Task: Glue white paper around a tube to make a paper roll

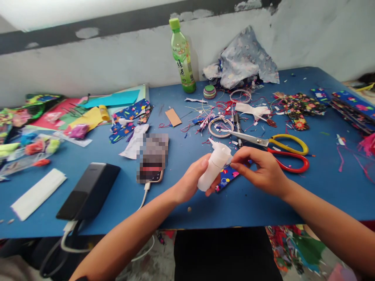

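Note:
My left hand (193, 175) is wrapped round a white plastic squeeze bottle (213, 168), which leans to the right with its narrow nozzle pointing up and left. Beside the bottle's shoulder, my right hand (259, 169) is closed in a pinch, thumb against forefinger. Whatever lies between those fingertips is too small to make out. A strip of blue patterned cloth (227, 178) lies on the table under and behind the hands. Just beyond my right hand rest large scissors (288, 160) with one yellow and one red handle, their blades across a black marker (237, 127).
On the blue table (175, 218) lie a phone (152, 158) on a cable, a black power bank (88, 191) and a folded white strip (39, 193). A roll of tape (221, 127) sits among thread scraps. A green tea bottle (183, 58) stands by the wall.

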The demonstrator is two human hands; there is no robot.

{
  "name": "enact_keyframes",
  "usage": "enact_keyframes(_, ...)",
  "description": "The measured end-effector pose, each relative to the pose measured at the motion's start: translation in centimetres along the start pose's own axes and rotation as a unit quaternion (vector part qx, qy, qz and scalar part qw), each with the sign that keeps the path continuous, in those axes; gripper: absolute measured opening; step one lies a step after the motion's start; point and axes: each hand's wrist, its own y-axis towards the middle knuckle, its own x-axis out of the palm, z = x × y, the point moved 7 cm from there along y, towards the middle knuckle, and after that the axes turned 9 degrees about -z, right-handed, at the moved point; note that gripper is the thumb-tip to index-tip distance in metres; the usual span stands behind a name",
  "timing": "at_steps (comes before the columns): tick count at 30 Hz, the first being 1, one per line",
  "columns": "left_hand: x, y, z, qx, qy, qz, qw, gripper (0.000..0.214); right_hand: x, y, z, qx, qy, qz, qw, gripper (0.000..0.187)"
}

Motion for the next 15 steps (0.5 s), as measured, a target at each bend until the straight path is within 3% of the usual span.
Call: enact_keyframes(15,-1.3,-0.4,0.3,0.053,0.023,0.064,0.996,0.052,0.4,0.1,0.2,0.018,0.008,-0.021,1.0,0.006)
